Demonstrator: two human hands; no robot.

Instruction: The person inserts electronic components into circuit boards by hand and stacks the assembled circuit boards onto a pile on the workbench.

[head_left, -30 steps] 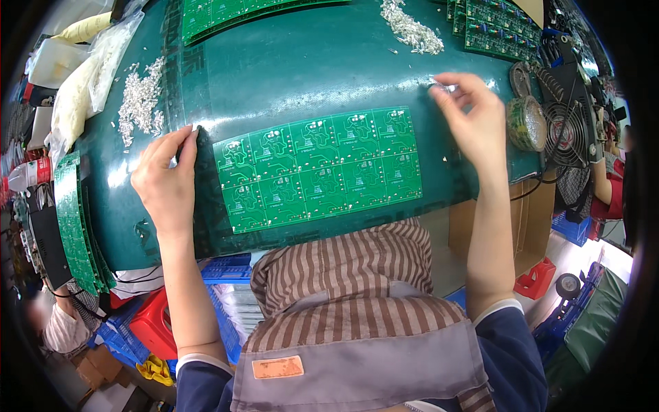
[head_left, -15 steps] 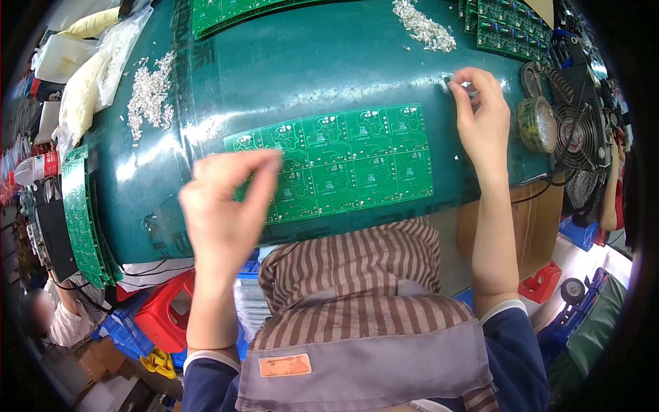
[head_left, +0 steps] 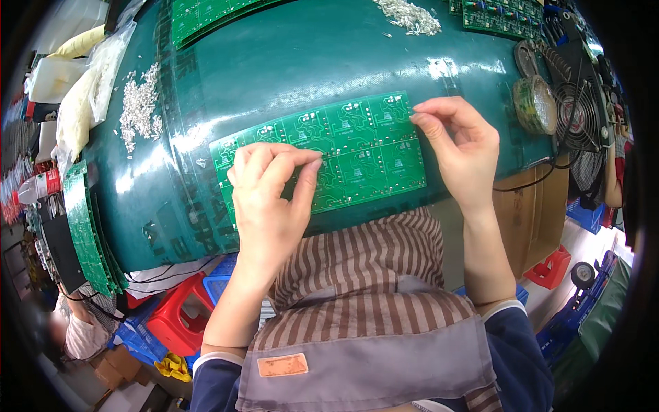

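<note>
A green printed circuit board [head_left: 374, 161], a panel of several repeated sections with small parts along its upper half, lies on the dark green tabletop before me. My left hand [head_left: 271, 189] is over its left and middle part, thumb and forefinger pinched close to the surface. Anything in that pinch is too small to name. At the board's upper right corner is my right hand [head_left: 463, 147], thumb and forefinger also brought together, with what they hold too tiny to make out. Heaps of small clear components lie at the left [head_left: 141, 110] and far right [head_left: 410, 16].
Another green board [head_left: 213, 17] lies at the far edge, and populated boards [head_left: 501, 17] at the far right. A tape roll [head_left: 534, 103] and a fan [head_left: 575, 117] stand to the right. Stacked boards [head_left: 89, 230] and plastic bags [head_left: 93, 103] line the left side.
My left hand has moved right across the board. My right hand has come left and nearer, from the bare tabletop to the board's corner. The whole view has shifted slightly.
</note>
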